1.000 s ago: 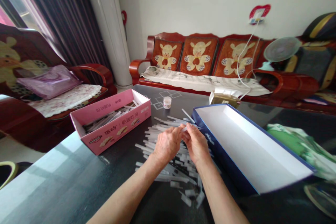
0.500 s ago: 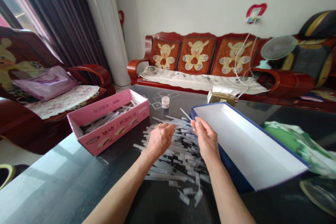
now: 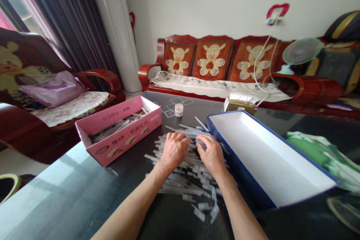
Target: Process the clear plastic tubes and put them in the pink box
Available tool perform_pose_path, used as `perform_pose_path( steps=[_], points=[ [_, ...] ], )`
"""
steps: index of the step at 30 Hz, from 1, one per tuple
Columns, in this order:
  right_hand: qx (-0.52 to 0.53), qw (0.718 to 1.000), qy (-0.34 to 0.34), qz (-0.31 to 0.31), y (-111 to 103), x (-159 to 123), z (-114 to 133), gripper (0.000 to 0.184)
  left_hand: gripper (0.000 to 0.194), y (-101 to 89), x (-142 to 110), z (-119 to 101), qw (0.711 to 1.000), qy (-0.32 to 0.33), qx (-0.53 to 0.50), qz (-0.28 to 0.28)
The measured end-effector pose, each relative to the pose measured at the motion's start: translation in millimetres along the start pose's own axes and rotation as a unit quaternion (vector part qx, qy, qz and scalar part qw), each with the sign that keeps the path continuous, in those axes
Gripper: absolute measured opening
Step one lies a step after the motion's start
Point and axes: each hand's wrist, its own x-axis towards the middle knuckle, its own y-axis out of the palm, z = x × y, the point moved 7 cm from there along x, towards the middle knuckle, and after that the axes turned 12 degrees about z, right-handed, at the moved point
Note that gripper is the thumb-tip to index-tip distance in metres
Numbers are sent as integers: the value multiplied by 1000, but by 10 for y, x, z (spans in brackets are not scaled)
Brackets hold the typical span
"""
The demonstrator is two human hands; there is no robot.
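Many thin, whitish translucent plastic strips, some with wide flat ends, lie in a loose heap on the dark table. My left hand is over the heap's upper left part, fingers curled together; whatever is in its fingertips is hidden. Close by on the right, my right hand reaches down to the strips with thumb and forefinger apart. One strip points up beside the blue box, beyond the right fingers. The pink box at left holds more strips. On the right stands a blue box with a white inside.
A small white cup stands behind the heap. Further right are a tissue box and a green-and-white plastic bag. A clear round object is at the right edge. A wooden sofa stands beyond the table.
My right hand has come down and left onto the heap, its thumb and forefinger spreading. My left hand stays nearly in place. The whole view has shifted slightly.
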Motion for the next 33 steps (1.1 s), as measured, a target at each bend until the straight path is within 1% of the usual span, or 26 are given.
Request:
perform_pose_path(
  steps=[5,9,13,16,18,19,20,21,22,24,26,28,30,33],
  points=[
    [-15,1000,-26,-4,23,-6,-11,18,19,-2,-3,-26,1000,-2,-11,9],
    [-30,998,-41,-33,-39,-3,-2,21,21,-82,-8,-28,1000,-12,-24,1],
    [-54,994,-62,-74,-135,-13,49,23,22,-260,-8,63,999,-33,-37,-11],
    [-65,991,-69,-94,-176,-22,64,24,23,-505,28,238,999,-52,-16,-3],
    [-68,990,-68,-103,-192,-23,57,24,24,-735,71,445,997,-72,7,4],
    [-68,990,-66,-107,-198,-22,50,25,26,-857,95,587,996,-88,22,9],
    [-69,989,-64,-111,-205,-21,44,25,27,-971,116,768,992,-118,37,21],
    [-69,989,-62,-115,-212,-20,39,26,29,-1071,122,1005,983,-173,52,40],
    [-69,989,-61,-117,-219,-19,37,26,29,-1148,105,1280,966,-244,58,68],
    [-69,988,-62,-120,-232,-16,41,26,26,-1270,74,1740,946,-306,60,93],
    [-69,988,-67,-121,-240,-14,55,26,22,-1291,5,2148,927,-350,54,119],
    [-71,988,-71,-121,-243,-14,70,26,21,-1234,-89,2444,915,-378,46,135],
    [-74,987,-70,-123,-241,-14,74,26,22,-1126,-187,2610,907,-392,36,147],
    [-79,987,-67,-122,-231,-15,70,27,22,-956,-303,2679,902,-400,22,163]
  ],
)
